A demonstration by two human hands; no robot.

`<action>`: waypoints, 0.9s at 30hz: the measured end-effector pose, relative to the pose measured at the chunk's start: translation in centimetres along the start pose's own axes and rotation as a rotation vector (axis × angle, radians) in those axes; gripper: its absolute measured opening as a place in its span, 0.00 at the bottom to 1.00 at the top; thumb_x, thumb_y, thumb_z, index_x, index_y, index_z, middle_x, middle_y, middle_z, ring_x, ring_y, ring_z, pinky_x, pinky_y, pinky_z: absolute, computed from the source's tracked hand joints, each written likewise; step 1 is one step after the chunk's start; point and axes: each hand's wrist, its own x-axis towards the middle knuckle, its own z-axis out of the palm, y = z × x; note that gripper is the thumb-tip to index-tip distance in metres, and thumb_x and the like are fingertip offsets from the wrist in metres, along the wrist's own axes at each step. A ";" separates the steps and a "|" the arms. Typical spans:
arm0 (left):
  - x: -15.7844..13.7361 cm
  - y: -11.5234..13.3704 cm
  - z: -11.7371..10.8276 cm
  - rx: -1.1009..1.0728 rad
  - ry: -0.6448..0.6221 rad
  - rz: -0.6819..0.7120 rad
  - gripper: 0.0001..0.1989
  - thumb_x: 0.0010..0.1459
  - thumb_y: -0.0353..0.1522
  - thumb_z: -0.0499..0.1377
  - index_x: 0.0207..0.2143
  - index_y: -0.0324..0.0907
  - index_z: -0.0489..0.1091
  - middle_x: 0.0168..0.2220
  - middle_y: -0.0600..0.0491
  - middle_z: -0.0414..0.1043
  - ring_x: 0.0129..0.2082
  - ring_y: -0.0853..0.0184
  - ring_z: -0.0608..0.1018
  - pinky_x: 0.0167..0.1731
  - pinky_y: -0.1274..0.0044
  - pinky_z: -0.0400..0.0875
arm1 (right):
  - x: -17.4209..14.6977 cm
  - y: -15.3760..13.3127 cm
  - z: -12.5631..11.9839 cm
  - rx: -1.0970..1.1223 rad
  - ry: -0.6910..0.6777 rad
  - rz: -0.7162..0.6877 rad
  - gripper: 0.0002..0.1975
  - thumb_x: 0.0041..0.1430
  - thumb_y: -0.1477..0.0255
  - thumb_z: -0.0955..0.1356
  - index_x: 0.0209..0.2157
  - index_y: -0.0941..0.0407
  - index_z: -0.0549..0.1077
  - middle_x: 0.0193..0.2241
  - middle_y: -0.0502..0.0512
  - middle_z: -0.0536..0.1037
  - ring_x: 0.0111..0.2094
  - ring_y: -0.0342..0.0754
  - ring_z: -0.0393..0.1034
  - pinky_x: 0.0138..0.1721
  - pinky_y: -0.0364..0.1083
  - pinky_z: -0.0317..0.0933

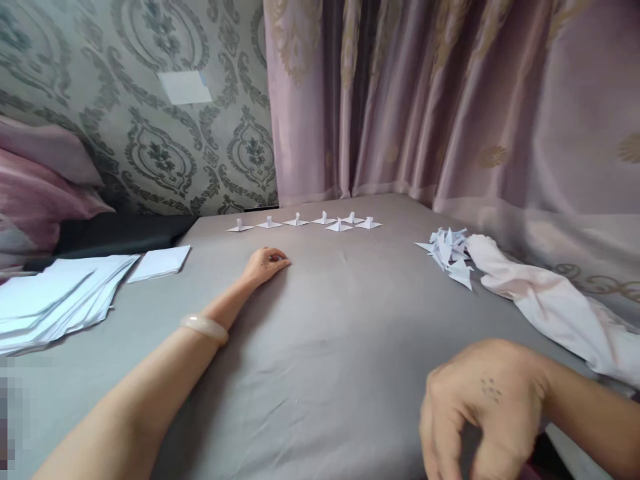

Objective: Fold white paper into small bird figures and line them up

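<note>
My left hand (267,265) rests on the grey cloth with its fingers bent and the tips close together; nothing shows between them. Behind it stand several small folded paper birds (339,225) with spread wings. A pale bangle (204,328) circles my left wrist. My right hand (483,403) hangs at the lower right, fingers drooping and parted from the thumb. Its fingertips run to the bottom edge of the picture, and I see nothing held in it. Farther off on the right lies a heap of folded white paper pieces (447,248).
Stacks of white paper (60,300) and a smaller paper pile (159,263) lie on the left. A black item (125,233) is behind them. At the right, a pale rolled cloth (545,293) borders the grey sheet (320,360). Pink curtains (400,100) hang behind.
</note>
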 end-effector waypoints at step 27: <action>-6.5 -5.4 -9.9 0.022 0.194 -0.266 0.15 0.52 0.34 0.56 0.40 0.36 0.75 0.39 0.48 0.78 0.38 0.64 0.77 0.40 0.78 0.70 | 13.3 5.7 -10.6 -0.322 1.287 0.130 0.14 0.58 0.63 0.62 0.37 0.51 0.77 0.29 0.49 0.79 0.28 0.45 0.68 0.31 0.44 0.59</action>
